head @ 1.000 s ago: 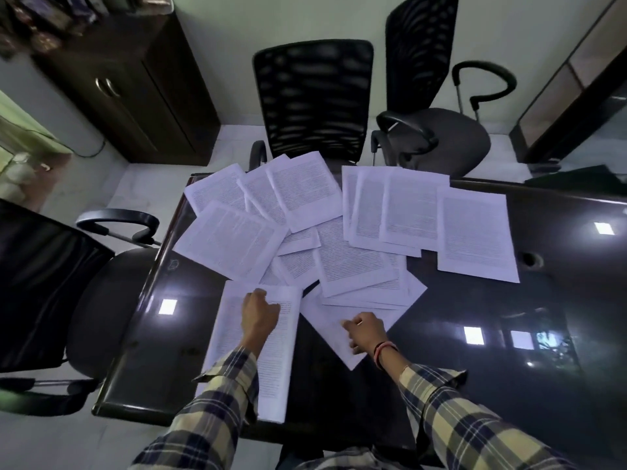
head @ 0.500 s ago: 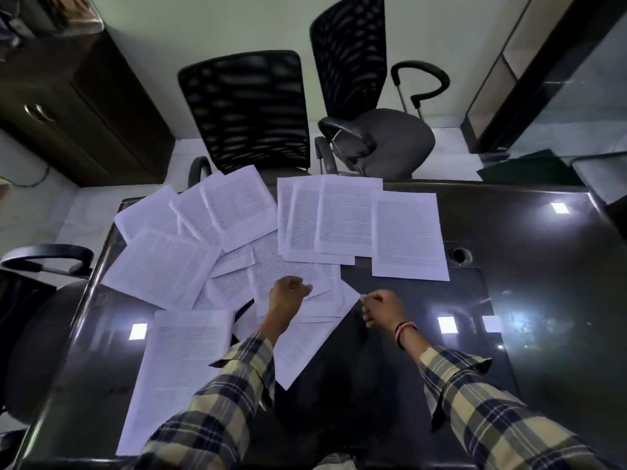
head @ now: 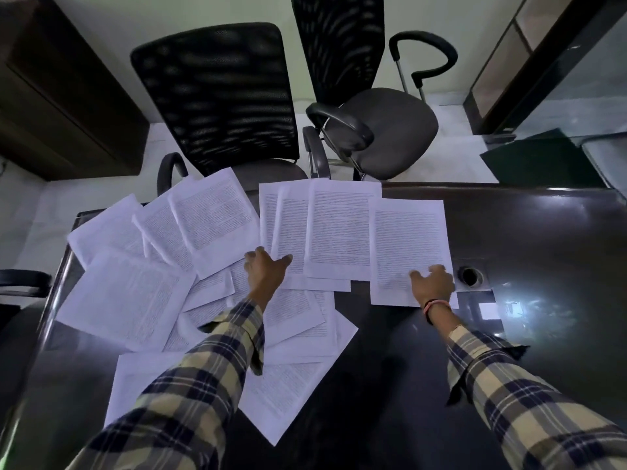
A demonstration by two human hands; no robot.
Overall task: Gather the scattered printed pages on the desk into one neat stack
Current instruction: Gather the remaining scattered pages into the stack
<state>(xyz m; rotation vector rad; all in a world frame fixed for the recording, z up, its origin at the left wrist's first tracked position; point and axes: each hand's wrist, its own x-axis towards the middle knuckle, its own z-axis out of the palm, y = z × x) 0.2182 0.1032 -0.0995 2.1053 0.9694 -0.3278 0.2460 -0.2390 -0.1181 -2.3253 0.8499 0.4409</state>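
Note:
Several printed white pages lie scattered and overlapping across the dark glossy desk [head: 543, 239]. A fan of pages [head: 339, 228] lies at the far middle. The rightmost page [head: 403, 242] lies slightly apart, and my right hand [head: 432, 283] rests flat on its lower right part, fingers spread. My left hand [head: 266, 271] is stretched out with fingers apart, lying on the lower edge of the middle pages. More pages lie at the left [head: 125, 300] and near me [head: 281, 395], partly hidden under my left sleeve.
Two black mesh office chairs [head: 220, 96] [head: 376, 130] stand behind the far edge of the desk. A round cable hole [head: 470, 275] sits in the desk just right of my right hand. A dark wooden cabinet [head: 61, 96] stands at the far left.
Both hands have reached farther out. The left went from the near pages to the middle fan, the right to the rightmost page. Both fists have opened into spread fingers.

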